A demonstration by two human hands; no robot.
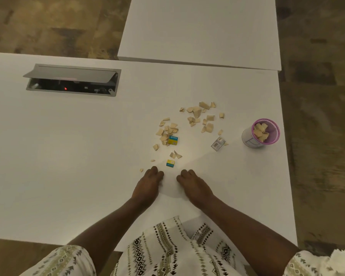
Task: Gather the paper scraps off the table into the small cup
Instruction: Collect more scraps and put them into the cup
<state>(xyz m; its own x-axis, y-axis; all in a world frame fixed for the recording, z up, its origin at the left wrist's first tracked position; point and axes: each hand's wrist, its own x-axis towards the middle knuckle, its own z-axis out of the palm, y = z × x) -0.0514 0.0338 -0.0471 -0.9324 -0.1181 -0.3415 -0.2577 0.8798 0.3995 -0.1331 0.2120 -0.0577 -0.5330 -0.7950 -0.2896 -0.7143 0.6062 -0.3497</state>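
Head view: the left hand (147, 186) and right hand (193, 186) rest palm-down on the white worktop (68, 156), fingers curled inward and close together; whether they pinch anything cannot be told. Tan paper scraps (197, 114) lie scattered beyond the hands, among two yellow-blue boxes (172, 140). The small cup (262, 134), pink-rimmed and partly filled with scraps, stands at the right near the worktop edge.
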